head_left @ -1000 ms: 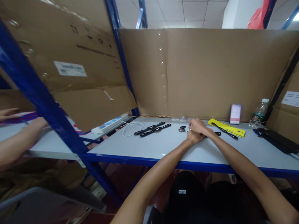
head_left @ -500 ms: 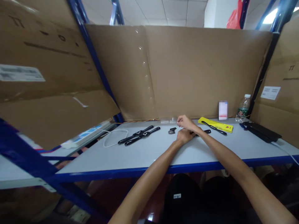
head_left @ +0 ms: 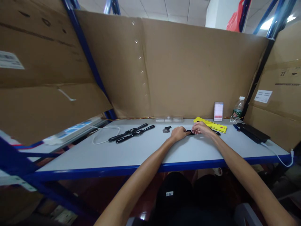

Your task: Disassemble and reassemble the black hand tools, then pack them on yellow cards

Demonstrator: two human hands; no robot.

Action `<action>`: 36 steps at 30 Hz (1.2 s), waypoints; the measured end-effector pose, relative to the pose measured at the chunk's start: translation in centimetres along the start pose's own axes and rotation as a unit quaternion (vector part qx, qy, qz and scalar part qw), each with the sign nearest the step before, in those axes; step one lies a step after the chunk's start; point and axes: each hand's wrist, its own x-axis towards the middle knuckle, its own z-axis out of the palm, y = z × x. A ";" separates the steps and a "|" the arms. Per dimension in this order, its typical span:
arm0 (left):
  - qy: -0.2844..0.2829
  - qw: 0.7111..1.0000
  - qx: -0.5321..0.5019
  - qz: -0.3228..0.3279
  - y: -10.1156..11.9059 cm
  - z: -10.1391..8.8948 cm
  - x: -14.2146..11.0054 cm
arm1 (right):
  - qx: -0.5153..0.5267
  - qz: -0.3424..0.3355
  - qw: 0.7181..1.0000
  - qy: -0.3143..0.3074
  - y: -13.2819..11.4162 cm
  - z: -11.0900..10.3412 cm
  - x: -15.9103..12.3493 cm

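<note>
Centre right of the frame: my left hand (head_left: 179, 134) lies low over the pale grey, blue-edged tabletop (head_left: 141, 155), its fingers closed on the left part of a slim black tool (head_left: 191, 132). My right hand (head_left: 201, 128) meets it from the right, fingers bent and drawn narrow at the tool's exposed part; whether they pinch it is too small to tell. The tool thus sits between my two hands, mostly hidden by them.

Left of centre, two long black double-handled tools (head_left: 133, 134) lie slantwise, side by side, near a looped white cable (head_left: 94, 138). Between them and my left hand are small dark, flat pieces (head_left: 166, 130); behind these, a clear plastic container (head_left: 168, 119) stands near the brown cardboard panel (head_left: 176, 69). Just behind my right hand lies a flat yellow packet (head_left: 219, 127), with a black handle end (head_left: 217, 133) beside it. Toward the right edge: a clear bottle with a green label (head_left: 237, 111) and a long black case (head_left: 254, 133).
</note>
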 end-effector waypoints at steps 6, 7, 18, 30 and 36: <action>-0.010 1.000 -0.018 -0.003 -0.5 0.2 0.6 | -0.038 0.008 0.999 0.014 0.6 0.1 0.2; -0.011 1.000 -0.021 -0.003 -0.6 0.2 0.6 | -0.039 0.008 0.999 0.011 0.7 0.1 0.3; -0.014 1.000 -0.011 -0.004 -0.7 0.1 0.7 | -0.065 0.006 0.998 -0.017 0.8 0.2 0.5; -0.012 1.000 -0.010 -0.014 -1.2 0.7 1.4 | -0.345 -0.178 0.921 0.040 1.6 0.2 1.0; -0.012 1.000 -0.002 -0.012 -1.0 0.4 1.2 | -0.392 -0.205 0.897 0.019 1.8 0.1 0.9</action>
